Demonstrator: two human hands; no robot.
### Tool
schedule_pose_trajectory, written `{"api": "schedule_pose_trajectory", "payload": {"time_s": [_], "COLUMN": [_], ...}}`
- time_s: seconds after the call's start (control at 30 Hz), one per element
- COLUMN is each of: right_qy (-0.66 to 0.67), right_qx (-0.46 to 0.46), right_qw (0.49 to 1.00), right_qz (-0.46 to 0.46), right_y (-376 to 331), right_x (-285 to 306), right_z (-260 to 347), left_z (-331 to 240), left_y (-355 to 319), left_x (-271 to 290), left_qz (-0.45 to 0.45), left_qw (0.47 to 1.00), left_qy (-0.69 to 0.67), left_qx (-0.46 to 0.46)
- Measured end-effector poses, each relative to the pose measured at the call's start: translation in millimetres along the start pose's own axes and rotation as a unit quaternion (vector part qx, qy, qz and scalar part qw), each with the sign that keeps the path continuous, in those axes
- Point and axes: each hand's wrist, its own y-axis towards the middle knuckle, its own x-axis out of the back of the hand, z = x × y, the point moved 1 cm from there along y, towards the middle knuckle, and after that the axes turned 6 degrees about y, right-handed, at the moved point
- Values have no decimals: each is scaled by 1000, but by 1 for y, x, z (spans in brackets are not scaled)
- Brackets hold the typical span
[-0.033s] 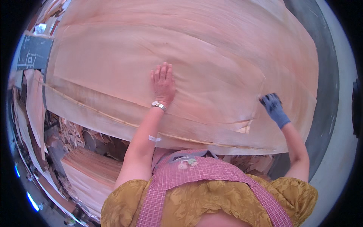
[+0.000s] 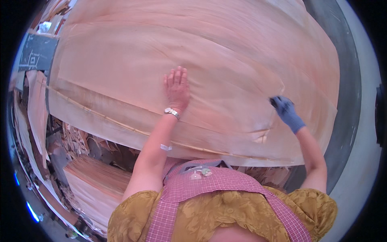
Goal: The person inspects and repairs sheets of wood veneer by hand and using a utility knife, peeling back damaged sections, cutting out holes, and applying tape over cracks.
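Observation:
My bare left hand (image 2: 177,90), a watch on its wrist, lies flat with fingers stretched on a thin pinkish wood veneer sheet (image 2: 121,56). The sheet rests over larger, similar sheets (image 2: 318,72). In a blue-grey glove, my right hand (image 2: 286,109) is near the inner sheet's right end, its fingers curled in. Something dark shows at those fingertips; whether it is a small tool or the glove's coating cannot be made out. A thin bamboo-like stick (image 2: 133,130) runs along the near side of the sheets, below both hands.
A dark grey surface (image 2: 348,80) borders the sheets on the right. At the left stands a dark board (image 2: 36,54) with chalk-like marks. Hanging veneer strips (image 2: 37,109) are below it. A veneer stack (image 2: 96,177) and scraps lie lower, beyond the near edge.
My gloved right hand has moved slightly left and its fingers look more curled. The left hand stays flat on the veneer sheet. The view has shifted a little.

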Motion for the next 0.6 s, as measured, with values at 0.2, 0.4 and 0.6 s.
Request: {"api": "schedule_pose_trajectory", "payload": {"time_s": [0.2,0.4,0.6], "right_qy": [68,-25,-8], "right_qx": [153,226,268], "right_qw": [985,972,963], "right_qz": [-35,64,31], "right_y": [302,396,408], "right_x": [-24,-47,-89], "right_z": [172,214,189], "left_z": [4,15,58], "left_y": [6,15,87], "left_x": [1,13,37], "left_qz": [-14,-10,14], "left_qw": [999,993,994], "left_qy": [-32,-116,-98], "left_qx": [1,-15,43]}}
